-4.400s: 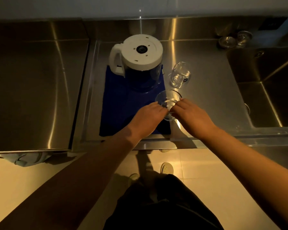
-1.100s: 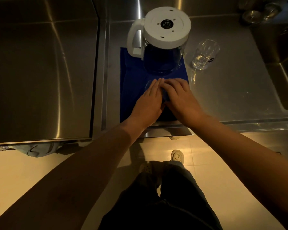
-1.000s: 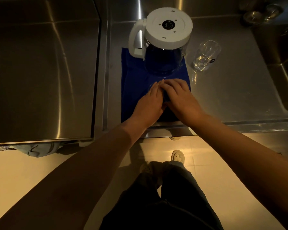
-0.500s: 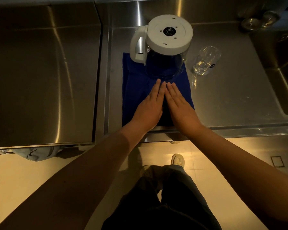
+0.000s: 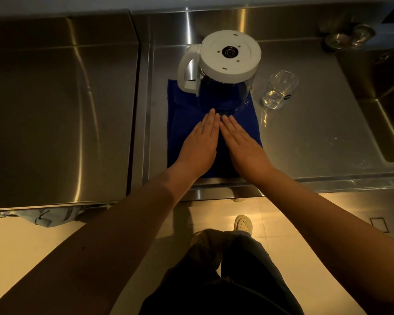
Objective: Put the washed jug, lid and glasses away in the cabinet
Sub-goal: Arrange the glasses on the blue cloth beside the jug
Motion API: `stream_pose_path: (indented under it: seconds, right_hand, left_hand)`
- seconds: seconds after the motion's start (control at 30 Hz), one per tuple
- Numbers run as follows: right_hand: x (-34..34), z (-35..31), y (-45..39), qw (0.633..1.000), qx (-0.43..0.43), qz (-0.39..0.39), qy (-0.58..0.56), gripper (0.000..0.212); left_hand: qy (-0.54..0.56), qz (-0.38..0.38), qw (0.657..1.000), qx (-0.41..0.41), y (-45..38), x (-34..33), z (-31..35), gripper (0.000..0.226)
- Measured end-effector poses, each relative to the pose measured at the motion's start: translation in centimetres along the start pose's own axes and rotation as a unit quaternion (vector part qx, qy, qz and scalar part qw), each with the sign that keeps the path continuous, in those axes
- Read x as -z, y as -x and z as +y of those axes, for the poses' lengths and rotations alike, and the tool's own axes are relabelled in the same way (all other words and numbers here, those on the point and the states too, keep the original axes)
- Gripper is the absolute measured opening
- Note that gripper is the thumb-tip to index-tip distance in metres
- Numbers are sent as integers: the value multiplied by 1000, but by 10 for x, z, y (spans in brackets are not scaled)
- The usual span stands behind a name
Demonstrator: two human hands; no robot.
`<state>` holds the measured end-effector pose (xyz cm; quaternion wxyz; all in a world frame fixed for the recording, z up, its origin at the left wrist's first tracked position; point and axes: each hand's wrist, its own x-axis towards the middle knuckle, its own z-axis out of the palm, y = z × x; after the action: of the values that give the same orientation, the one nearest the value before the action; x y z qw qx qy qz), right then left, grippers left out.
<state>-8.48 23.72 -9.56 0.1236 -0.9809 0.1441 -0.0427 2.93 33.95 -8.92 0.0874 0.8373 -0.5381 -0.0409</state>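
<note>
A clear jug with a white handle and a white round top stands at the far end of a blue cloth on the steel counter. To its right a clear glass stands on the bare steel. My left hand and my right hand lie side by side over the cloth's near half, palms down, fingers straight, fingertips almost at the jug. Neither hand grips anything. The second glass seen earlier is hidden from view.
A sink basin drops away at the right. Two small round metal items sit at the back right. A wide steel counter lies to the left, with a crumpled cloth hanging below its front edge.
Both hands held a glass, brought it down onto the cloth in front of the jug, then uncurled. The fingers now lie flat and straight.
</note>
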Motion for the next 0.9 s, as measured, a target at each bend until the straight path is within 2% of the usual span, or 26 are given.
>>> stream_pose_path:
  seconds: [0.27,0.47,0.63,0.9]
  right_hand:
    - [-6,1,-12,1000,7,1,5,76]
    - [11,18,-11,999,7,39,-26,64]
    - [41,64,-7,997,-12,75,-26,63]
    - [74,162,-20,997,-59,55,6,62]
  left_hand:
    - [20,-21,999,20,-6,1,-8,72]
    - [-25,21,999,-40,-14,6,1,67]
    - [-67,40,993,-91,-53,16,35,67]
    - [-76,15,994,-73,-130,14,94,63]
